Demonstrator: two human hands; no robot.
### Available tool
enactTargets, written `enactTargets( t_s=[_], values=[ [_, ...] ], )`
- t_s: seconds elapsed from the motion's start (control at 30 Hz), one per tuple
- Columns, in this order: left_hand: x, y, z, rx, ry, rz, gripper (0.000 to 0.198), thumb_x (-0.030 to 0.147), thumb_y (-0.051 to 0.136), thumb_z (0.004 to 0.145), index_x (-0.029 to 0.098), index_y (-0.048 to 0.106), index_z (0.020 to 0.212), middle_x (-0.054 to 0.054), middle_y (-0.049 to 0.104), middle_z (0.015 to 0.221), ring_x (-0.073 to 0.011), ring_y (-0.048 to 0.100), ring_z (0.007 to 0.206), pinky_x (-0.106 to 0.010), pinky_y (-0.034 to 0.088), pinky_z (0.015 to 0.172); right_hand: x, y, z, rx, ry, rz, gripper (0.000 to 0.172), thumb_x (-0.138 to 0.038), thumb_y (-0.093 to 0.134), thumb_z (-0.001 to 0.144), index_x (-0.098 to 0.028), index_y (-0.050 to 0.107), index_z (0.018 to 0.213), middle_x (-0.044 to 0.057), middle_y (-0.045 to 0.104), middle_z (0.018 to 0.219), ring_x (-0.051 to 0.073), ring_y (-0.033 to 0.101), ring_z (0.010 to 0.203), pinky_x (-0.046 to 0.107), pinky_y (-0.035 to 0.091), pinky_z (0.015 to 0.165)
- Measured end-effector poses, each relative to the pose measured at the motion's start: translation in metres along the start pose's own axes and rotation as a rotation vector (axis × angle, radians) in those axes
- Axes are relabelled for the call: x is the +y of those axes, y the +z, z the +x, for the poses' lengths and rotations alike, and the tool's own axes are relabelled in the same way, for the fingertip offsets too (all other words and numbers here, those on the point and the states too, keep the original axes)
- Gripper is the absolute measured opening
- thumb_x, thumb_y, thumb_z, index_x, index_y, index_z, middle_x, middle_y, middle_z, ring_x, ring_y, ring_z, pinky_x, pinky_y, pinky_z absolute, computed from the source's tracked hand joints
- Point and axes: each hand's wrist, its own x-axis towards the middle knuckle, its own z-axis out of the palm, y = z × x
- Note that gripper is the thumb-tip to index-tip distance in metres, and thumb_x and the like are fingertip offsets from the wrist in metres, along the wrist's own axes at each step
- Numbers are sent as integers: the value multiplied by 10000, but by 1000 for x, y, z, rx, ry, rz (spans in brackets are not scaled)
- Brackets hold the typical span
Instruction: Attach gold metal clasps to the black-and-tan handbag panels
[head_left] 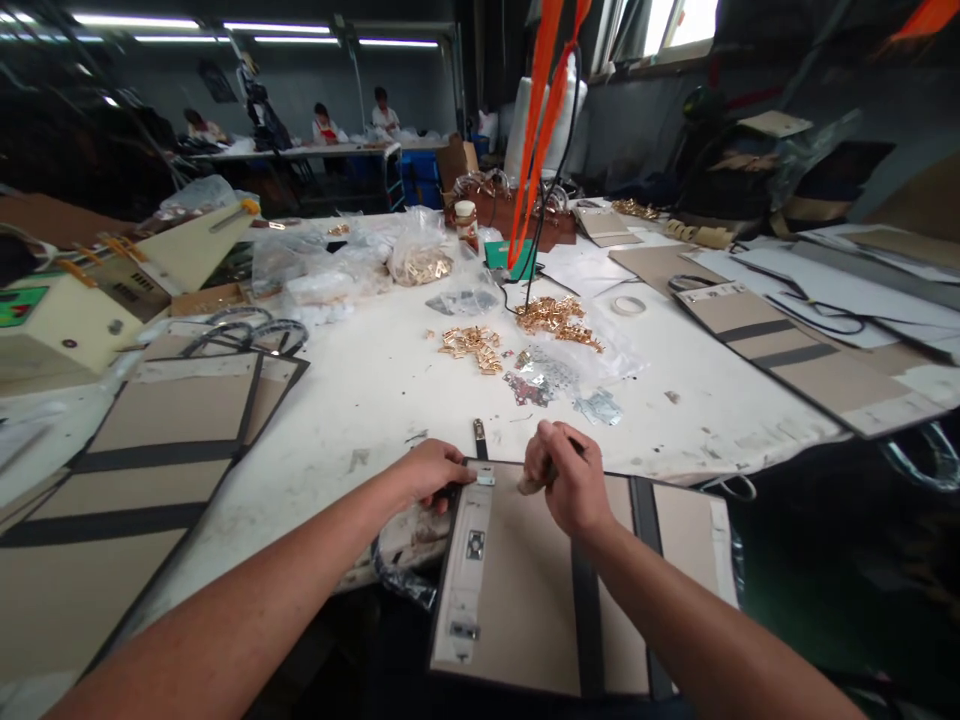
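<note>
A beige bag panel with dark edging and dark straps lies tilted at the table's front edge. A white strip along its left side bears several small metal plates. My left hand is closed on the panel's upper left corner, fingertips beside the top metal plate. Just above the panel, my right hand is wrapped round a dark-handled tool, mostly hidden by the fingers. A short dark strap with a metal end sticks out past the panel's upper edge.
Gold-coloured metal parts and thin silver plates lie in piles on the white table. Similar bag panels are stacked left and right. Orange bands hang overhead. People sit at a far table.
</note>
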Motion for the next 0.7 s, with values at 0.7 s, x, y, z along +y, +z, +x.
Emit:
enactTargets(
  t_s=[0.7],
  values=[
    [-18,-3,7,-88,75,-121,153,261,697,793,202,573,725,31,588,488,-183,611,393,-234,422,381,2,70,27,-327,120,-229,503,-465,707,920,-219,475,547,-31,494,482,113,413,466,277,360,500]
  ],
)
